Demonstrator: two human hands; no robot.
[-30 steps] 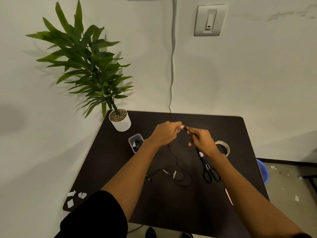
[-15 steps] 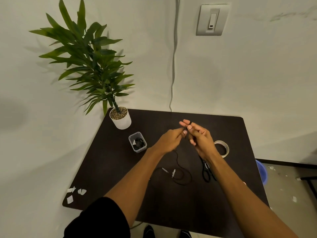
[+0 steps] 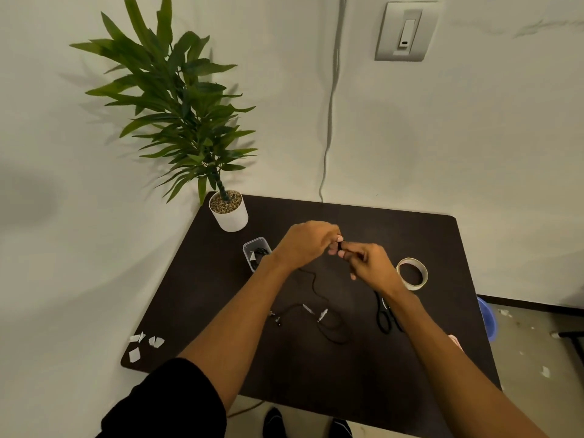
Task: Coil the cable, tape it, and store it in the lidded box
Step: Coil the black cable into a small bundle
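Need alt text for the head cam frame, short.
Two bare hands, left hand and right hand, pinch one end of a thin black cable above a dark table, the rest trailing loose below. Around them sit a small clear box, a tape roll, scissors and a potted plant.

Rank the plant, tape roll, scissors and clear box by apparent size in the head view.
1. plant
2. scissors, partly hidden by the right arm
3. tape roll and clear box look alike; the box is partly hidden, so no ranking.

One head-worn wide-angle view looks forward and down from above the desk point(image 3: 221, 279), close over it, facing the wall point(image 3: 474, 137).
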